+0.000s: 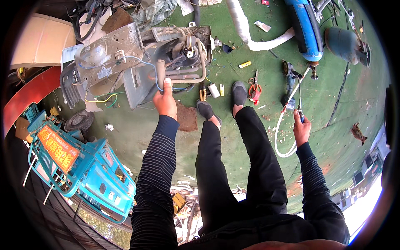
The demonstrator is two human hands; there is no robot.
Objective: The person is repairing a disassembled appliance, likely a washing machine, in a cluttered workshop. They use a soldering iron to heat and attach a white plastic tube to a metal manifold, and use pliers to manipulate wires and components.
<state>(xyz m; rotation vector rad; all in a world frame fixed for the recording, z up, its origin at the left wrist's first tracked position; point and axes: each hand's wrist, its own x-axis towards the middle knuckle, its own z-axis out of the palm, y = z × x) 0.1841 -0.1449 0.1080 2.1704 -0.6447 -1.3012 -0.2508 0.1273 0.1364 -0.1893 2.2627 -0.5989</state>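
Note:
My left hand [166, 102] is closed, its thumb along a brownish metal cylinder [161, 71] on the pipework; its other fingers are mostly hidden. Bent metal pipes [203, 58] run beside it on a dismantled outdoor air-conditioner unit [135, 81], with loose blue, yellow and green wires. Off to the right, my right hand [302, 128] is wrapped around what looks like a gas torch [300, 100], whose thin neck points away from me. From it a white hose [276, 139] loops over the ground toward a blue gas cylinder [306, 31].
Around my feet lie red-handled scissors [255, 92], yellow-handled pliers [203, 92], a white cylindrical part [213, 90] and a yellow lighter [221, 90]. A blue angle grinder [289, 79] rests near the hose. A teal cargo tricycle [98, 177] stands left; a small animal [358, 133] is far right.

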